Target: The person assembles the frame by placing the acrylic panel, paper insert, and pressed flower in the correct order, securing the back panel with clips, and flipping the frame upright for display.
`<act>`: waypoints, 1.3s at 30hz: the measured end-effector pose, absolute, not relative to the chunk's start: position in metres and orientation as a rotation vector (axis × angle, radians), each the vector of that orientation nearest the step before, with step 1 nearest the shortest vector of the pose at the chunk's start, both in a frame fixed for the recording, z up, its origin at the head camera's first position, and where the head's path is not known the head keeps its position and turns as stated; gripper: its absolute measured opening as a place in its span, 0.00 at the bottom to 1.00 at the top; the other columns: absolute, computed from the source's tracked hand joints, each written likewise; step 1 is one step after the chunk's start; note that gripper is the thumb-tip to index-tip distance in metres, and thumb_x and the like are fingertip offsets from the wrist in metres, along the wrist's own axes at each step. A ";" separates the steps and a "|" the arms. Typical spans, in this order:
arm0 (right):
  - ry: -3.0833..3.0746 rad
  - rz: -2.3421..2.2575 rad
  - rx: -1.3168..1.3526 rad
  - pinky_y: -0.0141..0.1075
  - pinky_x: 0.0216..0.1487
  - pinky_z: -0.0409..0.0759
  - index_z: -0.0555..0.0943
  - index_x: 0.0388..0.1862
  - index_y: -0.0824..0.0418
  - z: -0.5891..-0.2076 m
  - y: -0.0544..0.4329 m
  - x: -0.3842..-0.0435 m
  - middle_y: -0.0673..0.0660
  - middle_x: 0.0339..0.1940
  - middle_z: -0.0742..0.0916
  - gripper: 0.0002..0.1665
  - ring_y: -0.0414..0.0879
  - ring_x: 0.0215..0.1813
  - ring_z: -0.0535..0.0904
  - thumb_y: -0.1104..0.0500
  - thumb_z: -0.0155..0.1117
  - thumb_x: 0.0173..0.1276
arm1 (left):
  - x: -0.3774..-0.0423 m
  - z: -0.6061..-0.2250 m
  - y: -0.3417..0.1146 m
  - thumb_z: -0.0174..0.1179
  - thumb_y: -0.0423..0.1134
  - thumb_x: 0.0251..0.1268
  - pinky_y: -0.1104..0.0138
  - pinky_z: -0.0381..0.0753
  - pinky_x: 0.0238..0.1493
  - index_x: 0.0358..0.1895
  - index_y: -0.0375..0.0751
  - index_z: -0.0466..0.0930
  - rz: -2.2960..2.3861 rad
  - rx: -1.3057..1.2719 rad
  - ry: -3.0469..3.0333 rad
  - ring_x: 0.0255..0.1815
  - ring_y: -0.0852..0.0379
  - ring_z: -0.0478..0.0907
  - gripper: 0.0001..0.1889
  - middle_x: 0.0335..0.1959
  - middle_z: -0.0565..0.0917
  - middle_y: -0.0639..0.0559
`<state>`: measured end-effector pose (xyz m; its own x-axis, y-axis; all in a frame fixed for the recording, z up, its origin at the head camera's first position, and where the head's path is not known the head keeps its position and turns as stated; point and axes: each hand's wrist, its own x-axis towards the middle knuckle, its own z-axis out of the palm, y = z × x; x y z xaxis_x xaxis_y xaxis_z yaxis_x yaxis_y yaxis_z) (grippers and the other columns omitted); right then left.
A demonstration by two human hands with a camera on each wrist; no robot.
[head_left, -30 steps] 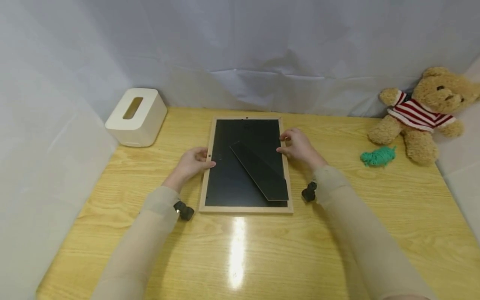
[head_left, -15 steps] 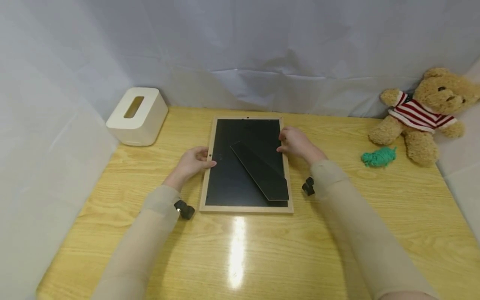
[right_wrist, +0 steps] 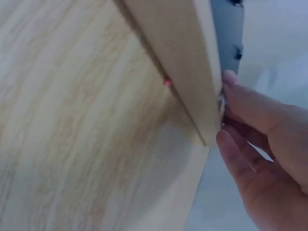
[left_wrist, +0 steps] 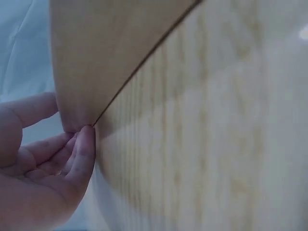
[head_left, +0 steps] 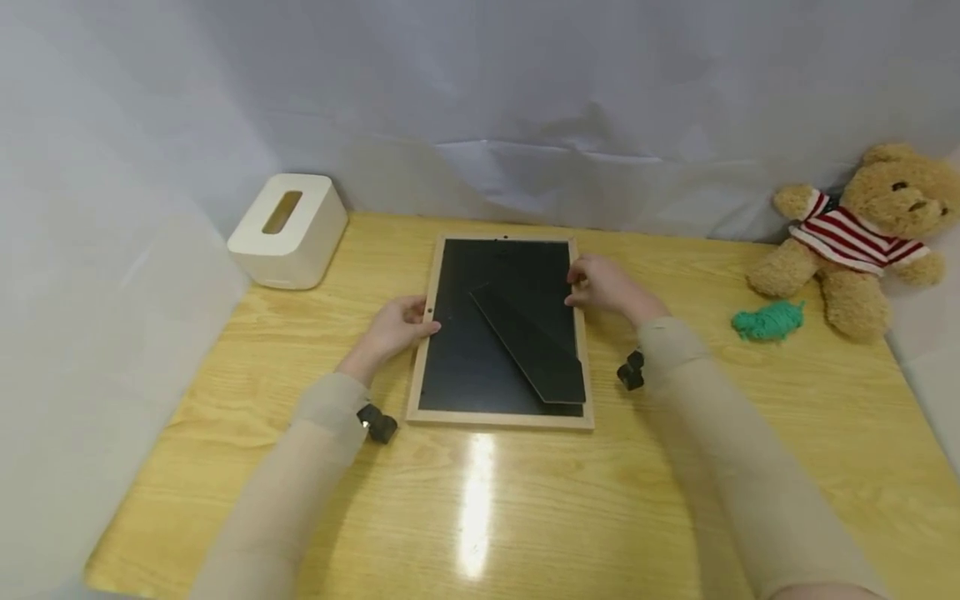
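A picture frame (head_left: 500, 420) with a light wooden rim lies back side up on the table, showing its black backing board (head_left: 461, 367). Its black easel stand (head_left: 531, 346) slants across the board toward the lower right corner. My left hand (head_left: 392, 329) holds the left rim, thumb over the top and fingertips low against the outer side, where the left wrist view shows them by the tabletop. At the upper part of the right rim, my right hand (head_left: 603, 285) pinches the edge with thumb and curled fingers. Small dark tabs show along the inner edge in the right wrist view.
A white tissue box (head_left: 287, 232) stands at the back left. On the right sit a teddy bear (head_left: 858, 237) in a striped shirt and a bundle of green yarn (head_left: 769, 321). Pale cloth (head_left: 525, 92) hangs behind the wooden table (head_left: 570, 508).
The whole scene has shifted slightly to the right in the head view. Both hands stay at the picture frame's sides, with only slight movement of the right fingers.
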<state>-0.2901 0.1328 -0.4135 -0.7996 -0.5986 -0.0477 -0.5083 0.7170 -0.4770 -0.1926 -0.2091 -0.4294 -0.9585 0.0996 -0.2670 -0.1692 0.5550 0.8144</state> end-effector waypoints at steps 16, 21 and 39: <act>2.777 -0.834 -0.889 0.48 0.51 0.76 0.78 0.49 0.70 -0.424 0.117 -0.312 0.66 0.45 0.82 0.14 0.57 0.48 0.78 0.64 0.63 0.67 | -0.114 -0.445 -0.222 0.59 0.39 0.67 0.58 0.74 0.57 0.65 0.31 0.69 1.665 -0.131 2.365 0.54 0.47 0.76 0.26 0.56 0.77 0.37; 2.726 -0.788 -0.911 0.46 0.52 0.76 0.77 0.52 0.68 -0.418 0.091 -0.328 0.64 0.48 0.81 0.16 0.55 0.50 0.78 0.62 0.63 0.68 | -0.105 -0.457 -0.219 0.62 0.41 0.65 0.62 0.75 0.53 0.64 0.36 0.71 1.721 -0.149 2.424 0.53 0.48 0.76 0.25 0.54 0.79 0.41; 2.745 -0.589 -1.052 0.45 0.54 0.75 0.77 0.48 0.70 -0.420 0.022 -0.375 0.65 0.46 0.82 0.14 0.57 0.51 0.77 0.65 0.64 0.66 | -0.095 -0.463 -0.222 0.77 0.42 0.43 0.54 0.72 0.58 0.72 0.35 0.56 1.587 0.283 2.544 0.52 0.49 0.71 0.51 0.56 0.68 0.44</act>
<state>-0.3749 0.0218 -0.4203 -0.7448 -0.6673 0.0060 -0.6110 0.6783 -0.4082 -0.0953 -0.2221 -0.4627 -0.9739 0.2265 -0.0105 0.0902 0.4293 0.8986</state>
